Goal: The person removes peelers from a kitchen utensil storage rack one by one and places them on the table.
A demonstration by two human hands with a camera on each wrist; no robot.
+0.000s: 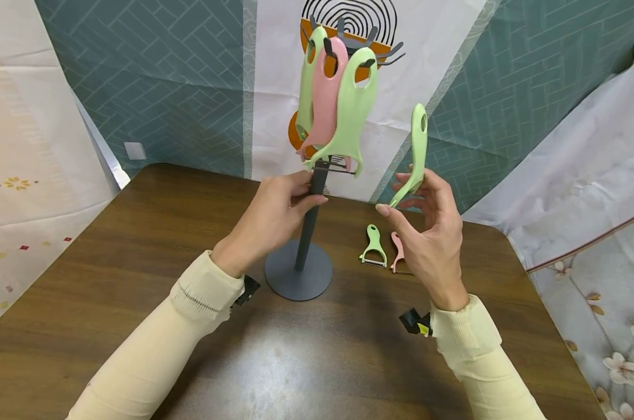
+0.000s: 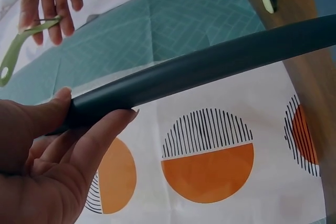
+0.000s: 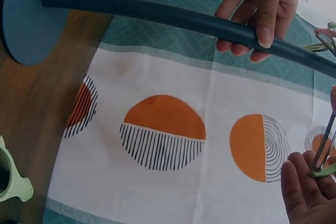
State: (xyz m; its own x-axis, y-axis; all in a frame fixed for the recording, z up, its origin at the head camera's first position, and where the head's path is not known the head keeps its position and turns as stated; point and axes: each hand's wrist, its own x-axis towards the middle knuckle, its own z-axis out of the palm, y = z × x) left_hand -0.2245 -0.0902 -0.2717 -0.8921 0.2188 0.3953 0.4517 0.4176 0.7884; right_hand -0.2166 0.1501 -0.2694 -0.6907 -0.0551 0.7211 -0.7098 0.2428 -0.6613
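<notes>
My left hand (image 1: 269, 219) grips the upright pole (image 1: 307, 230) of a dark grey hook stand, thumb on one side and fingers round the other. A green Y-shaped peeler (image 1: 419, 146) is pinched by its blade end in my right hand (image 1: 436, 239), handle pointing up, to the right of the stand. From the stand's hooks hang a front green peeler (image 1: 353, 114), a pink peeler (image 1: 324, 102) and another green peeler (image 1: 306, 87), blades down. In the left wrist view, the held peeler (image 2: 16, 51) appears beyond the pole. The right wrist view cuts off most of it.
On the wooden table (image 1: 191, 210) stands the round base (image 1: 298, 274). Right of it lie a loose green peeler (image 1: 372, 238) and a pink peeler (image 1: 398, 248), the pink one partly behind my right hand. Several hooks fan out at the stand's top; patterned cloth hangs behind.
</notes>
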